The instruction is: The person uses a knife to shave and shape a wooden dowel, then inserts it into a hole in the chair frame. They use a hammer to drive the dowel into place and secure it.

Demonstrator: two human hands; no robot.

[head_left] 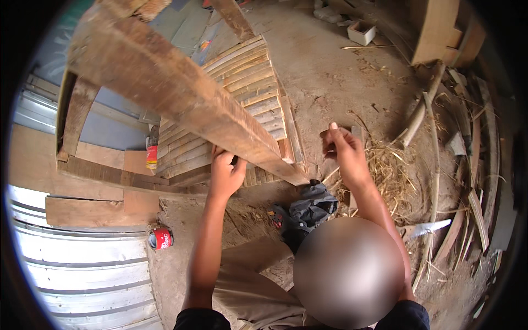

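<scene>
Touching the lower edge of a thick wooden beam (181, 99), the left hand (227, 171) is partly curled, its fingertips hidden behind the timber; I cannot tell how firmly it grips. The beam slants across the view from the upper left to the middle, in front of a slatted wooden panel (256, 91). The right hand (345, 147) is apart from the beam, beyond its lower end, fingers bent and thumb raised over them; whether it holds anything small I cannot tell.

Below the beam's end lies a crumpled black bag (314, 208). Straw (393, 173) is scattered on the dirt floor (324, 71) near the right hand, with a handsaw (430, 228) farther right among wooden sticks (433, 154). A red can (161, 238) stands at left, just beside corrugated metal sheeting (91, 269).
</scene>
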